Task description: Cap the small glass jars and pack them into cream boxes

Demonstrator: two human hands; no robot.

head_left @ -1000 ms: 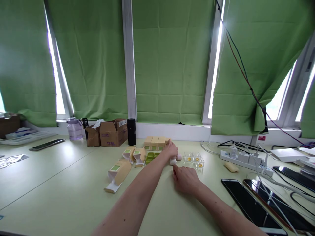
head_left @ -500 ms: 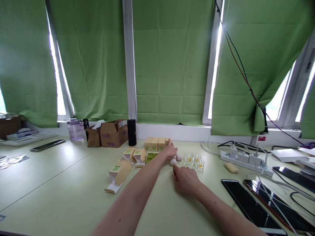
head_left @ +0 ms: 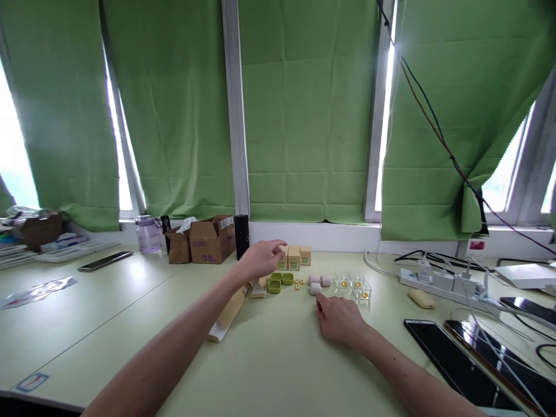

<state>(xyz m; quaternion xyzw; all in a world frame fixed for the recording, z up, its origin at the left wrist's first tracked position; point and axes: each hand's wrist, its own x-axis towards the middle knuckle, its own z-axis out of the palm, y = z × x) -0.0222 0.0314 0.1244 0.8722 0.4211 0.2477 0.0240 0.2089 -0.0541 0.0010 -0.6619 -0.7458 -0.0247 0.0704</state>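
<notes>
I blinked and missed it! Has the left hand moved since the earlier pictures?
Yes, to the left: the left hand is now much nearer the black cylinder, which stands in place by the wall.

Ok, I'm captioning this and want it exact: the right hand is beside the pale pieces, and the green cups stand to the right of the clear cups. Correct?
Not quite: the green cups stand to the left of the clear cups, as the head view shows.
</notes>
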